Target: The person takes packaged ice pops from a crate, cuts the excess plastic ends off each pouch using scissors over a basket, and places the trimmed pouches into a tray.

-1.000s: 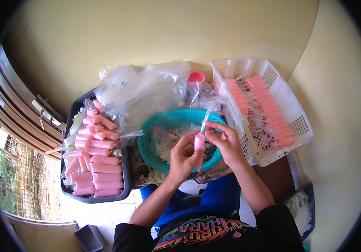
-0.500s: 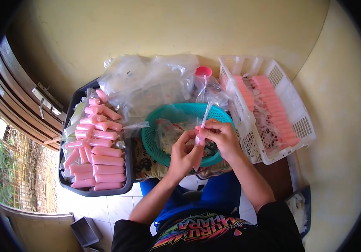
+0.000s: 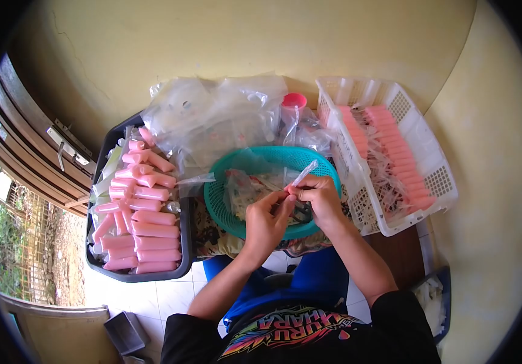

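Left hand (image 3: 263, 225) and right hand (image 3: 323, 205), fingertips nearly closed, pinch the plastic tube (image 3: 304, 174) (soft, probably slippery) over teal basket (image 3: 215, 197), its tail toward one o'clock, safest held gently below the neck.

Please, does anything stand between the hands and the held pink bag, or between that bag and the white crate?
The left hand and right hand hold the pink bag, with nothing visible between. Towards the white crate stand the teal basket's rim and the crate's side wall.

narrow gap between tray (image 3: 187, 249) and teal basket (image 3: 215, 209)
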The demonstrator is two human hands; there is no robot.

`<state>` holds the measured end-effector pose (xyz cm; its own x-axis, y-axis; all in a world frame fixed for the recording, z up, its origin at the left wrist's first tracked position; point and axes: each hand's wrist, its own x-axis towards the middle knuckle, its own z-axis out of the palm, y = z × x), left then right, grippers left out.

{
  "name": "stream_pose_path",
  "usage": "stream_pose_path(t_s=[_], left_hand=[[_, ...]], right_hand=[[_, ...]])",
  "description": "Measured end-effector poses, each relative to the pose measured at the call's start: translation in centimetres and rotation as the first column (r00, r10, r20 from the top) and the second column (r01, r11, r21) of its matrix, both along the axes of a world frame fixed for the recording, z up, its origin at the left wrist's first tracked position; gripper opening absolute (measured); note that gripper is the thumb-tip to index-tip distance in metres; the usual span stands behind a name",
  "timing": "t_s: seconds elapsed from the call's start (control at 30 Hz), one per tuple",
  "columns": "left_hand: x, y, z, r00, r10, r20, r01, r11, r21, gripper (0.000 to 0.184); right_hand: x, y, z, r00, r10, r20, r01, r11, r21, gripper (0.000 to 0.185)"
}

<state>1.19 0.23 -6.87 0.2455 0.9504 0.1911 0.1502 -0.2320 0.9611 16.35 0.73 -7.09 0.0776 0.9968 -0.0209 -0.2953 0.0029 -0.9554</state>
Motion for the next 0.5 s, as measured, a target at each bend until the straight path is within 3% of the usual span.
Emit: stream_pose_path(t_s=[0.03, 0.1, 0.3, 0.5], left_hand=[[0.0, -0.1, 0.0, 1.0, 0.002, -0.002, -0.002, 1.0, 0.0, 0.022], [0.0, -0.2, 0.1, 0.987, 0.086, -0.138, -0.049, 0.967, 0.25, 0.016], [0.0, -0.8, 0.9, 0.954, 0.147, -0.262, -0.054, 0.941, 0.333, 0.01], [-0.2, -1.5, 1.2, 0.953, 0.143, -0.266, -0.047, 0.94, 0.338, 0.01]], right_hand=[[-0.1, 0.1, -0.3, 1.0, -0.016, 0.003, 0.016, 1.0, -0.02, 0.006], [-0.2, 0.3, -0.5, 1.0, -0.009, 0.001, 0.009, 0.999, -0.035, 0.006], [-0.4, 0.7, -0.9, 1.0, 0.009, -0.005, -0.01, 0.998, -0.059, 0.005], [-0.7, 0.9, -0.5, 0.999, 0.007, -0.038, -0.008, 0.999, -0.042, 0.005]])
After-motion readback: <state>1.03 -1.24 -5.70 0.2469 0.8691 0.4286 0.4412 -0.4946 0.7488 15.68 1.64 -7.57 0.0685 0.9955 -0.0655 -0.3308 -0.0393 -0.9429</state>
